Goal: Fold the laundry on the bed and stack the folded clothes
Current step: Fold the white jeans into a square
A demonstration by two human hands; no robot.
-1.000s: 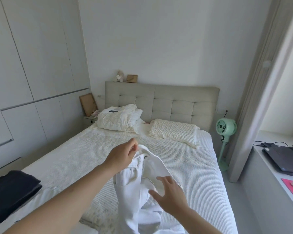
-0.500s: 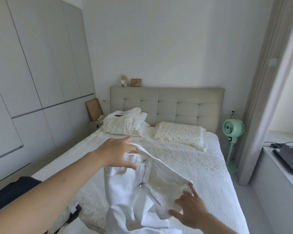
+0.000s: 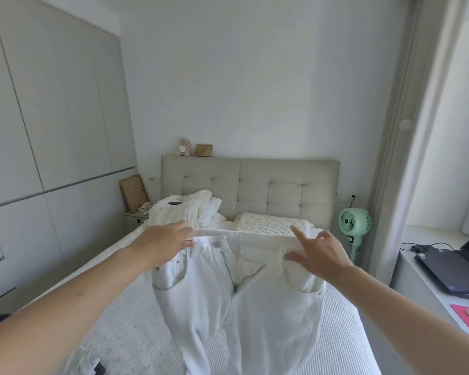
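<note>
A pair of white denim trousers [image 3: 236, 290] is being held up by its waistband above the white ribbed-cover bed [image 3: 136, 328], pinched at one corner by the left hand [image 3: 165, 243] and at the other by the right hand [image 3: 318, 255], whose forefinger is being left straight, the soft, fairly heavy cloth probably being best gripped there.

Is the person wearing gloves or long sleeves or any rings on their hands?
No. The left hand and the right hand are both bare, with no gloves and no rings that show. Both forearms are bare too: no sleeves, watch or bracelets reach into the picture. The nails look short and plain, with no bright polish.
</note>
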